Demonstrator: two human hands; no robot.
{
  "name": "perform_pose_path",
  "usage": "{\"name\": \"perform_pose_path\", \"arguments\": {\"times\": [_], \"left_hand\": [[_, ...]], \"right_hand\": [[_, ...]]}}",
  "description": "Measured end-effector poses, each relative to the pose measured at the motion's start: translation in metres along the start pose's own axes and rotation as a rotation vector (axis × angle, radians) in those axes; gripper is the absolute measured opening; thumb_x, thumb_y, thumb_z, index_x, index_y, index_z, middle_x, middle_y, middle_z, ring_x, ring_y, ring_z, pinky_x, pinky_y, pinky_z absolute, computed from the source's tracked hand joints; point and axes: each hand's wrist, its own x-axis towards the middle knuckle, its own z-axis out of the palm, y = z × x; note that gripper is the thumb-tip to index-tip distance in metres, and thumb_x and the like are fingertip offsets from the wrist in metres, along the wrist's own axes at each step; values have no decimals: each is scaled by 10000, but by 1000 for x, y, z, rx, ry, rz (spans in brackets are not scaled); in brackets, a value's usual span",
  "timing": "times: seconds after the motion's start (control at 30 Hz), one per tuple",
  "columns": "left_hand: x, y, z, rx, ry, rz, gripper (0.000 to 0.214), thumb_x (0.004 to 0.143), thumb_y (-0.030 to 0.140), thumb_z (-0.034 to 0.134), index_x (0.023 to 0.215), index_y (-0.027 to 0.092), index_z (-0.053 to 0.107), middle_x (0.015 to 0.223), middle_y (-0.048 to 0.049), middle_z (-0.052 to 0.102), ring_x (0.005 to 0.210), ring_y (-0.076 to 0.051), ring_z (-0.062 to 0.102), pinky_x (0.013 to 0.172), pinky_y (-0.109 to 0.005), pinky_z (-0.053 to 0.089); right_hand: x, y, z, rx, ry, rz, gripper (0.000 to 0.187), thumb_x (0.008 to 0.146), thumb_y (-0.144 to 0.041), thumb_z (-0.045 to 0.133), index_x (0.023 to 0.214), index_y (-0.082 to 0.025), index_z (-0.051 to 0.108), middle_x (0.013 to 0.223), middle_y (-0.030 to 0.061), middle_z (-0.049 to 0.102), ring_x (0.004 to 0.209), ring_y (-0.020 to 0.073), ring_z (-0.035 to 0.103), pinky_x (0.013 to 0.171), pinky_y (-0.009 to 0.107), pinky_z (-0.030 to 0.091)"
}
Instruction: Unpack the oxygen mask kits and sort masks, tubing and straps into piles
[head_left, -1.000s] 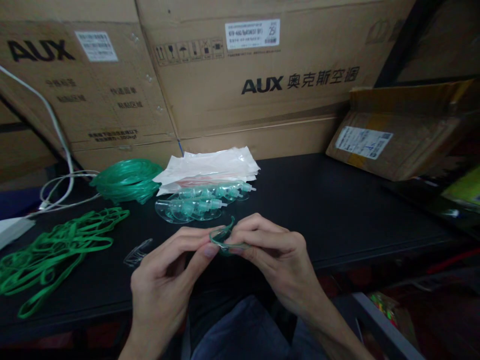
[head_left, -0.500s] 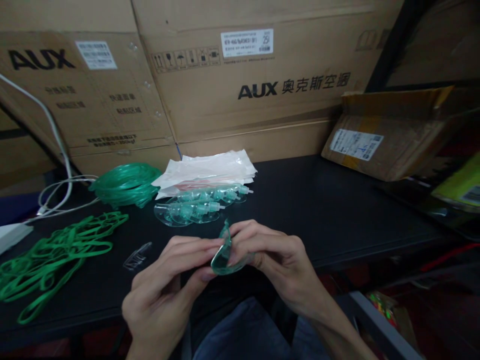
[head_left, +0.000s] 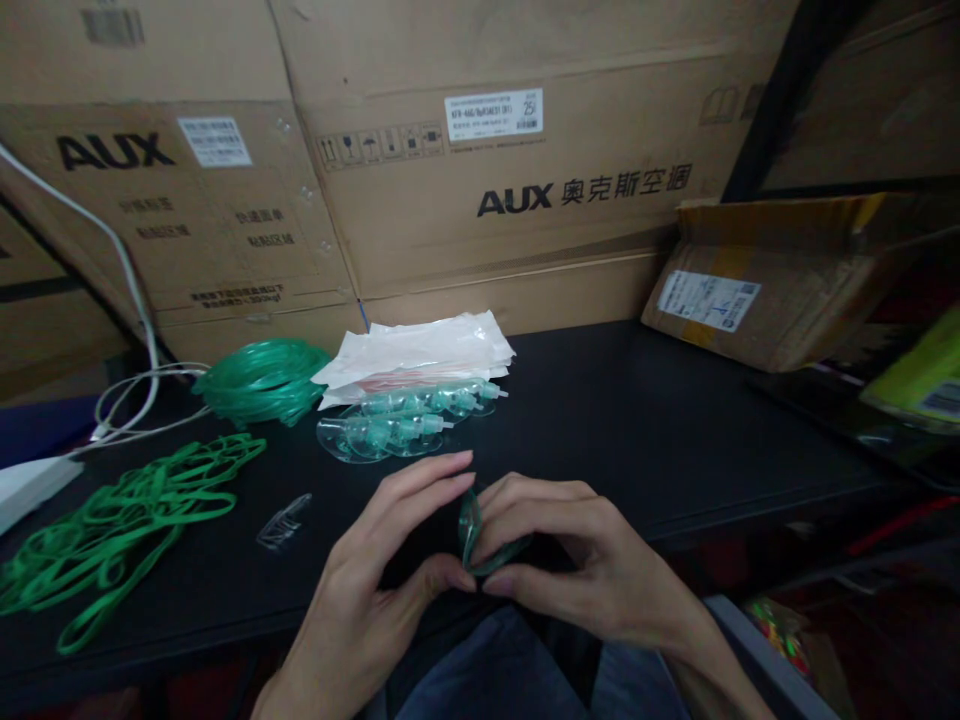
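Note:
A clear green oxygen mask (head_left: 470, 528) is between my hands near the table's front edge, seen edge-on. My right hand (head_left: 559, 540) grips it from the right, fingers curled over its side and thumb below. My left hand (head_left: 394, 555) touches its left edge, fingertips at the top and thumb at the bottom, with a gap inside the curve of the hand. Beyond my hands lie several similar masks (head_left: 382, 435) with pale connectors. To the left are small clear or metallic strips (head_left: 285, 522).
White paper-like packets (head_left: 424, 345) lie behind the masks. Coiled green tubing (head_left: 262, 380) and tangled green straps (head_left: 142, 510) are at left, beside a white cable (head_left: 135, 285). Large cardboard boxes (head_left: 405, 220) wall off the back; a smaller box (head_left: 757, 290) stands at right on the black table (head_left: 600, 420).
Both hands and the mask have shifted slightly right and down in view. My left fingers have straightened and spread further from the thumb along the mask's edge. The camera view has tilted up a little.

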Motion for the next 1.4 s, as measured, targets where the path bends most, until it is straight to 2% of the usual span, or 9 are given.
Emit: {"name": "perform_pose_path", "arguments": {"times": [0.1,0.23,0.37,0.77,1.03,1.13,1.23,1.33,1.4], "left_hand": [[4,2,0,-66,-94,12,428,908,259,711,1324,322,637,1290,-68,704,1217,-242,651,1039,-337,531],[7,4,0,-139,-34,-43,268,827,242,800,1076,283,706,1019,-29,746,1011,-198,705,922,-274,562],[10,8,-2,-158,-104,-71,197,793,244,829,924,248,682,893,-7,708,919,-180,674,926,-287,542],[9,8,-2,-92,-77,1,126,813,257,813,825,250,688,836,8,685,911,-179,660,1132,-413,428],[10,13,0,49,-42,40,187,778,174,818,860,232,660,847,2,663,864,-170,606,839,-285,514],[10,14,1,88,-18,42,192,770,124,806,840,243,672,858,11,655,887,-161,592,819,-251,492],[9,12,1,8,66,-44,132,833,141,742,856,256,680,882,20,665,887,-147,611,821,-228,496],[8,5,0,-139,194,-301,66,920,237,653,861,244,681,882,17,670,855,-137,630,780,-201,503],[9,1,-1,-225,219,-467,135,939,326,631,869,231,696,881,8,677,858,-144,628,787,-200,502]], "right_hand": [[0,0,-1,18,-14,66,105,936,-232,688,874,-179,754,831,42,723,840,159,667,827,288,532],[1,-1,-4,39,-15,105,138,931,-289,700,873,-175,751,878,58,716,887,175,662,844,308,528],[2,-1,-6,50,-45,94,119,913,-283,723,859,-184,760,866,52,722,880,173,657,841,313,527],[2,3,-7,64,-34,44,48,872,-219,762,880,-182,792,868,62,741,923,198,668,889,359,525],[0,2,-4,44,8,141,52,861,-230,775,877,-191,806,893,53,723,940,183,652,876,304,505],[0,3,-4,55,21,161,40,859,-215,779,884,-204,808,909,44,718,954,176,654,895,293,505],[-1,5,-2,143,102,189,285,844,-218,797,1118,-289,767,1112,30,686,1067,173,648,937,282,525],[-2,7,2,161,154,194,642,807,-224,833,1369,-417,591,1383,5,573,1269,192,569,1030,310,517],[-3,10,5,14,149,188,773,768,-234,866,1428,-444,522,1463,-7,525,1340,204,516,1090,330,479]]}}
